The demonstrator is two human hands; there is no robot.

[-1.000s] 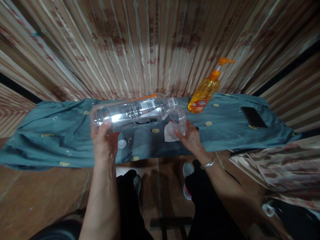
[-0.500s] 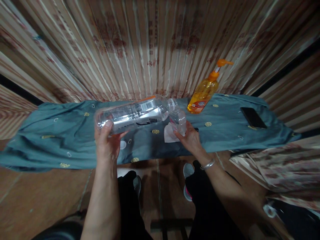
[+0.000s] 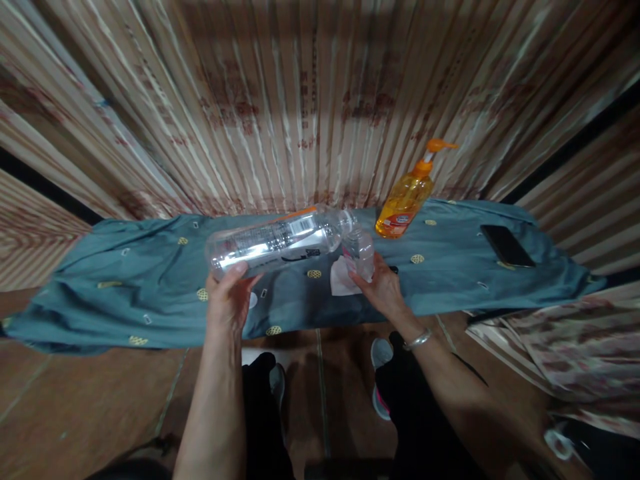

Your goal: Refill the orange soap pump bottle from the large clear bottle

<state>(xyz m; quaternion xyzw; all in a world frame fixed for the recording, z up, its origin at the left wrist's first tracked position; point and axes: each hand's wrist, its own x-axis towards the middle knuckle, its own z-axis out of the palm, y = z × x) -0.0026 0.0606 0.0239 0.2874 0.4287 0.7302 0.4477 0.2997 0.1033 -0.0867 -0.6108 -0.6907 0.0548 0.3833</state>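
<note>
My left hand point(image 3: 229, 300) grips the base of a large clear plastic bottle point(image 3: 280, 241) with a printed label, held tilted almost flat above the blue-green cloth point(image 3: 150, 280). Its open neck rests at the mouth of a small clear bottle point(image 3: 359, 251). That small bottle stands upright in my right hand point(image 3: 381, 285), whose fingers wrap its lower part. A silver bangle sits on my right wrist. A white piece point(image 3: 341, 280) lies on the cloth just below the small bottle.
An orange pump bottle point(image 3: 407, 195) stands at the back right of the cloth. A black phone point(image 3: 506, 244) lies near the right end. A small white cap point(image 3: 251, 300) lies by my left hand. Striped curtain hangs behind; patterned fabric point(image 3: 560, 347) lies at right.
The large bottle and my left hand have drifted right and slightly down in view. The camera has tipped, so the whole scene sits lower. The small bottle stays in my right hand.
</note>
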